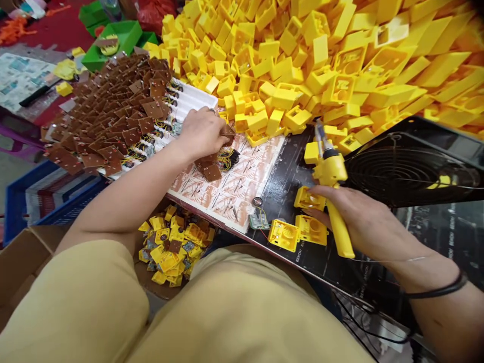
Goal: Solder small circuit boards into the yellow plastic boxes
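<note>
At worktop [302, 151] centre, seated assembly station.

- Left hand [202, 132]: fingers closed on 1 small brown circuit board [228, 135], at the edge of the brown board heap [113, 116].
- Right hand [363, 222]: wrapped around the yellow soldering iron [333, 196], tip pointing up and away; its fingertips also touch 1 yellow housing [309, 198].
- Step in hand, as judged: picking a board to pair with an open housing. Next move calls for seating the board squarely and keeping the iron tip off the plastic.
- Count: 3 open housings near the right hand, 2 of them [297, 233] just beside a small wired part [258, 220]; 1 black fan [412, 171]; loose yellow housings in the pile [302, 60], too many to count; 1 cardboard box of finished pieces [172, 247] below.
</note>
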A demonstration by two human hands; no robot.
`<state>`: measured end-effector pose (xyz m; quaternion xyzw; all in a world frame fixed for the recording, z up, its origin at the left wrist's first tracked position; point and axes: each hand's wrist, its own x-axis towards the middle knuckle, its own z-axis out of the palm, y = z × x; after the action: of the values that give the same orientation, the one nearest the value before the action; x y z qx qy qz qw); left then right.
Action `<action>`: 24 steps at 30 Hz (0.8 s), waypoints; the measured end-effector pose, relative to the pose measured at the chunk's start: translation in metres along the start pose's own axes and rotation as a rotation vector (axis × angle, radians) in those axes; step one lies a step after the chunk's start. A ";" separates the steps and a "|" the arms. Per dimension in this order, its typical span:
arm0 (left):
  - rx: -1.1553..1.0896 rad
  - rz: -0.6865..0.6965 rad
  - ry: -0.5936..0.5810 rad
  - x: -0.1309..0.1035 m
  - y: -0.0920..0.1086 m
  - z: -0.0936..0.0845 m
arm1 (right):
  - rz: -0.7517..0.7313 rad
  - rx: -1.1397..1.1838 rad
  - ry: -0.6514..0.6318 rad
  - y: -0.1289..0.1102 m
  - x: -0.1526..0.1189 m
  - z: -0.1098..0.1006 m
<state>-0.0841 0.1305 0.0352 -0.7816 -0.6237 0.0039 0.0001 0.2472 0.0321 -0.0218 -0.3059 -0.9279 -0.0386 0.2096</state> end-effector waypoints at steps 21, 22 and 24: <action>-0.125 0.168 0.064 0.001 0.022 -0.019 | 0.106 0.104 -0.001 -0.041 -0.040 -0.029; -0.136 0.165 0.071 0.005 0.019 -0.015 | 0.119 0.105 0.015 -0.037 -0.038 -0.029; -0.129 0.142 0.083 0.014 0.018 -0.007 | 0.145 0.086 0.047 -0.024 -0.028 -0.026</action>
<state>-0.0633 0.1399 0.0418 -0.8216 -0.5654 -0.0688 -0.0244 0.2627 -0.0081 -0.0085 -0.3620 -0.8989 0.0093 0.2468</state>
